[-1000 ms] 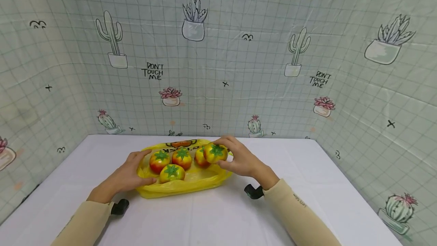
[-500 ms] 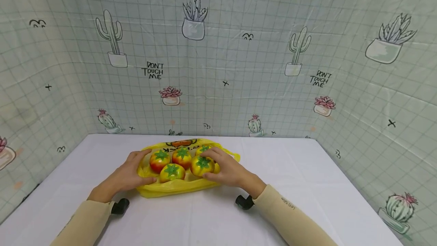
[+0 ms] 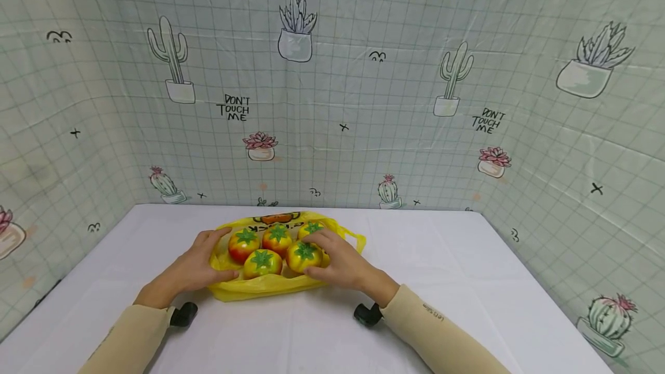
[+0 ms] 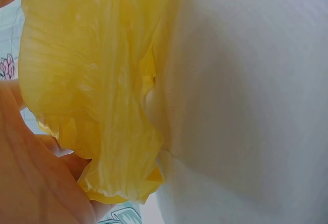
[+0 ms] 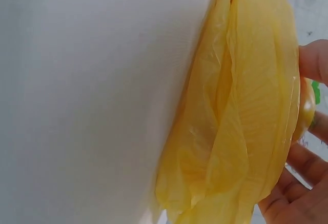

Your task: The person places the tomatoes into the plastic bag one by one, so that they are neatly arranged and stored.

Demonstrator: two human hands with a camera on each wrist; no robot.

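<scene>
A yellow plastic bag (image 3: 270, 288) lies spread on the table with its mouth facing up, and several red-and-yellow tomatoes with green star-shaped tops sit in it. At the bag's left end my left hand (image 3: 194, 261) holds the rim, thumb at the front and fingers at the back. The thumb and fingers of my right hand (image 3: 343, 261) curl round a tomato (image 3: 301, 255) at the right inside the bag. Beside it are a front tomato (image 3: 262, 264) and a back tomato (image 3: 277, 239). In the right wrist view, the bag's wall (image 5: 246, 106) hides most of the held tomato.
The table (image 3: 291, 333) has a white cover. A patterned cloth (image 3: 343, 91) with cactus drawings rises behind it and along both sides. One bag handle (image 3: 358, 241) sticks out to the right, behind my right hand.
My right hand has carried the tomato left and down from the bag's right rim, to beside the other tomatoes. My left hand has stayed at the bag's left end.
</scene>
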